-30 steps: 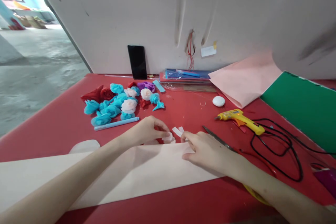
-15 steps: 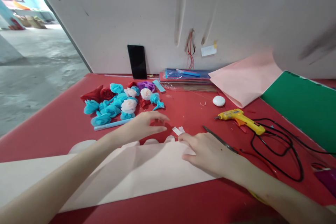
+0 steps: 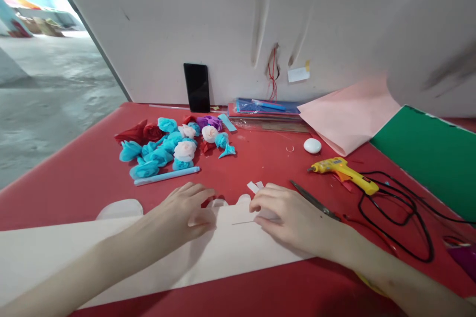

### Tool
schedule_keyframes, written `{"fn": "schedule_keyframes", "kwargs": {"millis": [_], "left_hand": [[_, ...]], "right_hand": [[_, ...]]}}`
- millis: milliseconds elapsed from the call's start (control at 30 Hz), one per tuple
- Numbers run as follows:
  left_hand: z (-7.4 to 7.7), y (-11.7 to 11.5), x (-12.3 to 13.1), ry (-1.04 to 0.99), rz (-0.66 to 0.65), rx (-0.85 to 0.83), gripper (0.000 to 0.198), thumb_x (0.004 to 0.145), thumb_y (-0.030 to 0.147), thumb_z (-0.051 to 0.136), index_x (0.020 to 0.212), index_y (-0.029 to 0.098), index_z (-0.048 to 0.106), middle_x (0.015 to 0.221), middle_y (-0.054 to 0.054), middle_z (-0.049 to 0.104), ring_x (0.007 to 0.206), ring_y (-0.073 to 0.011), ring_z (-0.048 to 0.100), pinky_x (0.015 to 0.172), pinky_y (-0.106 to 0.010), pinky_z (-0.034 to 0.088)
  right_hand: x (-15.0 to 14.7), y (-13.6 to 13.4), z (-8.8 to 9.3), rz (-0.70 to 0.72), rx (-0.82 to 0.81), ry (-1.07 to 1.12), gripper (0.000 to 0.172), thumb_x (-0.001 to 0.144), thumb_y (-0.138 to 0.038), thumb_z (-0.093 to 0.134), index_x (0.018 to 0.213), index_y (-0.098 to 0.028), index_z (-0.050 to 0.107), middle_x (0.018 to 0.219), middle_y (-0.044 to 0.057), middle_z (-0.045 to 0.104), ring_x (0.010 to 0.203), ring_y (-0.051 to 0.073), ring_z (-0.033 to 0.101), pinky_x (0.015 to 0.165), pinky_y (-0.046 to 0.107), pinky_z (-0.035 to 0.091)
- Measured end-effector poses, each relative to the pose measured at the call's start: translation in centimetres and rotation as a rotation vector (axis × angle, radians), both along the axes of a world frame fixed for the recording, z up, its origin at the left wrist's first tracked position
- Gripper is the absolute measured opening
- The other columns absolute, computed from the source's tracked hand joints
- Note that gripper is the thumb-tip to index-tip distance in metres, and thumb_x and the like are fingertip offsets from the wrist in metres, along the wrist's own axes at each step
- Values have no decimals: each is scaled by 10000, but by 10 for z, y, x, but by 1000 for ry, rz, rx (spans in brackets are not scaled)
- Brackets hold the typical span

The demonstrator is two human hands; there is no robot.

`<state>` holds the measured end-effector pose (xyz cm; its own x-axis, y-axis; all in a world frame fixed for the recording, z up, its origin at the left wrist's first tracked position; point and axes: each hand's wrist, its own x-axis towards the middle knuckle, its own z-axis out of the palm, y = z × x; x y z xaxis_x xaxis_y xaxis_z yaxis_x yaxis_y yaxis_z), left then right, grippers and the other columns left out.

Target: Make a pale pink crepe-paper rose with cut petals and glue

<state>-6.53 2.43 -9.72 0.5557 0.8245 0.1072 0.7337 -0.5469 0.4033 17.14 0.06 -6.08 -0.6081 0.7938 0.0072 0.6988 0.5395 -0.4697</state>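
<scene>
A long pale pink paper sheet [image 3: 230, 247] lies across the front of the red table. My left hand [image 3: 195, 210] is low over its upper edge, thumb and fingers apart, holding nothing visible. Resting on the sheet to the right is my right hand [image 3: 282, 210], its fingers curved with a gap to the thumb. A thin dark line [image 3: 243, 223], perhaps a wire, runs along the paper to the right thumb; I cannot tell whether it is gripped. Rounded paper pieces [image 3: 122, 208] show beyond the sheet's edge, and small white scraps [image 3: 255, 186] lie above the right hand.
Crepe-paper flowers [image 3: 163, 148] and a light blue pen [image 3: 167, 176] lie at left. Scissors [image 3: 312, 199], a yellow glue gun [image 3: 345, 174] with a black cord, and a white oval object [image 3: 312, 145] sit at right. A phone [image 3: 197, 87] leans on the back wall.
My left hand has come down and left, toward the sheet. My right hand has stayed near its place, its fingers more curved. The thin dark line now shows by the right thumb.
</scene>
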Motion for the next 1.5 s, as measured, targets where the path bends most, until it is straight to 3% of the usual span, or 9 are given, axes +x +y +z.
{"fn": "schedule_keyframes", "kwargs": {"millis": [200, 400, 567, 900, 1033, 1233, 1400, 1500], "left_hand": [[-6, 13, 1, 49, 29, -136, 282, 670, 205, 555, 937, 191, 644, 741, -35, 660, 692, -216, 596, 631, -308, 440], [-12, 13, -2, -4, 11, -147, 148, 661, 241, 578, 795, 204, 630, 783, -25, 631, 738, -202, 575, 721, -330, 425], [-11, 10, -5, -63, -30, -130, 99, 716, 251, 544, 801, 217, 582, 952, -41, 637, 869, -207, 567, 810, -348, 409], [-19, 10, -2, -79, -27, -88, 44, 693, 211, 550, 734, 216, 567, 789, -14, 638, 770, -200, 557, 778, -339, 385], [-13, 6, -1, -97, -11, -95, 68, 680, 180, 520, 736, 207, 548, 793, -19, 629, 764, -200, 554, 768, -338, 399], [-5, 6, 3, -90, 68, -145, 210, 610, 131, 520, 808, 201, 535, 761, 5, 656, 691, -183, 589, 757, -331, 430], [-8, 8, 4, -44, 56, -157, 154, 610, 133, 520, 719, 222, 581, 675, 29, 658, 658, -181, 595, 856, -381, 398], [-10, 4, 3, -43, 56, -104, 112, 654, 146, 494, 691, 227, 562, 703, 30, 655, 716, -182, 593, 959, -442, 312]], "right_hand": [[-23, 21, 6, -86, -111, 69, 115, 794, -137, 513, 808, -176, 620, 801, 17, 627, 784, 141, 539, 682, 252, 384], [-39, 49, -5, -28, -221, 51, 162, 759, -144, 501, 809, -187, 649, 831, 9, 666, 734, 119, 577, 653, 220, 395], [-50, 52, -2, -20, -286, -63, 237, 731, -71, 452, 814, -157, 656, 900, 61, 678, 807, 155, 598, 651, 226, 396], [-64, 54, 11, -26, -401, -238, 174, 716, -138, 480, 795, -127, 635, 850, 94, 668, 649, 159, 562, 493, 229, 352], [-63, 59, 9, 13, -487, -209, 190, 714, -223, 516, 829, -133, 638, 833, 71, 674, 637, 149, 569, 491, 215, 377], [-57, 61, 8, 72, -500, -83, 187, 710, -160, 504, 832, -158, 645, 892, 24, 675, 742, 117, 595, 598, 173, 418], [-50, 62, 8, 45, -481, -43, 225, 712, -118, 461, 843, -161, 638, 853, 21, 680, 682, 103, 586, 523, 159, 398], [-49, 63, 6, -15, -458, -58, 284, 691, -71, 438, 869, -144, 647, 871, 46, 686, 693, 107, 594, 529, 157, 402]]}}
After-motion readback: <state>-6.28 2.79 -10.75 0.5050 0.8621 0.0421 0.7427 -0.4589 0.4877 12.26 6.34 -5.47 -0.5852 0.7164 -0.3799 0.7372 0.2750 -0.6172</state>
